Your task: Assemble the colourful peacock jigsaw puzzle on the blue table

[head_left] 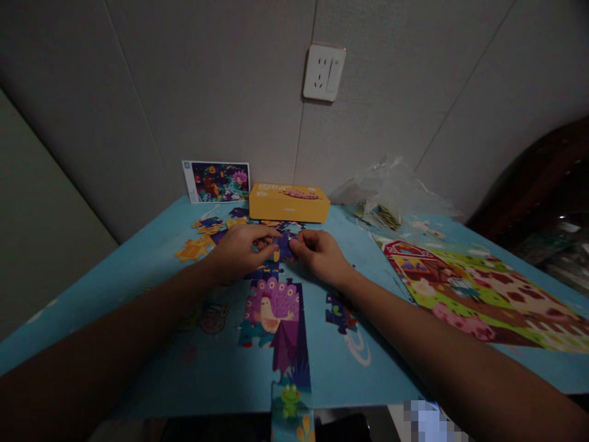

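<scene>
My left hand (242, 248) and my right hand (324, 256) meet over the middle of the table, fingers pinched on a dark blue jigsaw puzzle piece (284, 245) between them. Fingers cover part of that piece. Below them lies a joined puzzle section with a pink-purple peacock (270, 310), running down to a strip with a green frog (289, 399) that reaches past the table's front edge. A small joined dark section (339, 312) lies beside my right forearm. Loose pieces lie face down, showing orange backs (196, 247), left of my left hand.
A yellow box (289, 204) stands against the wall, beside a reference picture card (219, 182). On the right are a clear plastic bag (391, 193) with pieces inside and an assembled farm puzzle (483, 288). The table cover (184, 380) is light blue.
</scene>
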A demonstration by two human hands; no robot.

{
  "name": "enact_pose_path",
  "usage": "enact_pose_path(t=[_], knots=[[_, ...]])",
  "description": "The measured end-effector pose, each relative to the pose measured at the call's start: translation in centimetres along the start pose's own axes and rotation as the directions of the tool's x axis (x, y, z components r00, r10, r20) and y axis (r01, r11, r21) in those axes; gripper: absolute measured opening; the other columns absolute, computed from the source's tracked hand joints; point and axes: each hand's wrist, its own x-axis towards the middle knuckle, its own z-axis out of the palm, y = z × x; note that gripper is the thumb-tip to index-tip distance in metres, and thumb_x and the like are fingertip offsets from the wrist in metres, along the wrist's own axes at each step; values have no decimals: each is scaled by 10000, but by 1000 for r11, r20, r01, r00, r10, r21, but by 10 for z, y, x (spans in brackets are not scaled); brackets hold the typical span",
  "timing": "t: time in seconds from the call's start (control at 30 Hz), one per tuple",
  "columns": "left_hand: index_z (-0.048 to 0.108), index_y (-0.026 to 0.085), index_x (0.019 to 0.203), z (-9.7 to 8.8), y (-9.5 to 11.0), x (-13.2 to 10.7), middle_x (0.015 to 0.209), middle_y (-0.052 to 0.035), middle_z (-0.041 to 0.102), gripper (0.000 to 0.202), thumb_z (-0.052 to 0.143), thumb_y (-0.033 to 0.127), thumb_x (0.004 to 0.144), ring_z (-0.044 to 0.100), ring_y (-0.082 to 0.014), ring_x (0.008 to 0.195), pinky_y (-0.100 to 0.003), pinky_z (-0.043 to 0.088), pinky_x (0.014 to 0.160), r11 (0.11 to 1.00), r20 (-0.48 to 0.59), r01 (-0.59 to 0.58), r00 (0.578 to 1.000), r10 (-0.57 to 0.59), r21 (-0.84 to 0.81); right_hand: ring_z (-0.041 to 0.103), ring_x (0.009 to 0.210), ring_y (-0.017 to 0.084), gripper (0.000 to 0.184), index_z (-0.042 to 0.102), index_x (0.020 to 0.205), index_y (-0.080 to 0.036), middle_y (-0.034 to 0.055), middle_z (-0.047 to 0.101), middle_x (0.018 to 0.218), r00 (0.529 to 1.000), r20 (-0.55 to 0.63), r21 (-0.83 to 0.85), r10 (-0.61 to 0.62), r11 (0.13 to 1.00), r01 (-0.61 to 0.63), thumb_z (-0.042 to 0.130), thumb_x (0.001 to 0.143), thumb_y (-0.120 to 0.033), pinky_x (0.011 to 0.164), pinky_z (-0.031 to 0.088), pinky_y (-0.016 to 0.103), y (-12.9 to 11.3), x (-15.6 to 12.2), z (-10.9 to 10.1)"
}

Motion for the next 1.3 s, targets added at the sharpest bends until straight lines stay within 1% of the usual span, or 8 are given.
enact_pose_path(t=[0.13, 0.27, 0.47, 0.63, 0.87, 1.13, 1.3], knots=[[697, 137, 981, 0, 0, 0, 806, -38, 713, 266, 572, 261, 781, 620, -130, 670, -234, 469, 643, 1000, -1, 2, 1000, -2, -17, 394, 493, 87, 302, 467, 607, -173, -9, 537, 555, 1000, 7, 7, -1, 1000, 1, 508, 832, -370, 479, 276, 215, -3, -1, 0], [699, 138, 977, 1, -1, 0, 783, -33, 706, 260, 580, 258, 779, 616, -128, 659, -227, 457, 627, 1000, -2, 9, 1000, -9, -13, 410, 500, 88, 301, 454, 600, -174, -4, 547, 561, 1000, 14, 18, 4, 1000, -4, 509, 830, -360, 484, 283, 215, -5, -1, 0], [698, 133, 965, 0, 0, 0, 748, -31, 693, 250, 585, 251, 776, 607, -123, 646, -213, 440, 595, 1000, 3, 1, 1000, 0, -9, 403, 504, 90, 303, 472, 599, -168, -9, 531, 548, 1000, 9, -22, -10, 1000, 10, 505, 835, -355, 483, 272, 220, -4, -2, 0], [696, 132, 950, 1, -2, 0, 727, -27, 684, 240, 585, 256, 777, 601, -123, 633, -215, 438, 598, 1000, 8, -7, 1000, 7, -3, 406, 501, 90, 302, 482, 592, -165, -10, 530, 545, 1000, 11, -30, -7, 1000, 7, 509, 832, -347, 489, 279, 223, -6, -2, -1], [692, 138, 945, 3, -4, -1, 733, -21, 682, 233, 584, 259, 777, 602, -122, 646, -217, 440, 619, 1000, 26, -4, 1000, 4, -9, 364, 488, 84, 314, 499, 589, -160, -27, 489, 525, 999, 23, -71, -24, 997, 25, 511, 838, -352, 484, 250, 226, -5, -1, -2], [696, 131, 935, 1, -1, 0, 705, -20, 666, 228, 581, 248, 776, 585, -119, 629, -221, 430, 612, 1000, 36, -6, 999, 6, -12, 377, 491, 90, 314, 521, 602, -158, -22, 492, 528, 999, 34, -73, -20, 997, 23, 506, 844, -356, 482, 259, 230, -5, -2, -2], [690, 132, 937, 1, -1, -1, 712, -22, 663, 231, 578, 257, 779, 581, -120, 631, -221, 430, 613, 1000, 45, -1, 999, 2, -14, 373, 491, 91, 325, 511, 602, -160, -27, 464, 516, 999, 37, -82, -17, 996, 20, 505, 847, -373, 476, 244, 231, -3, -2, -1]])
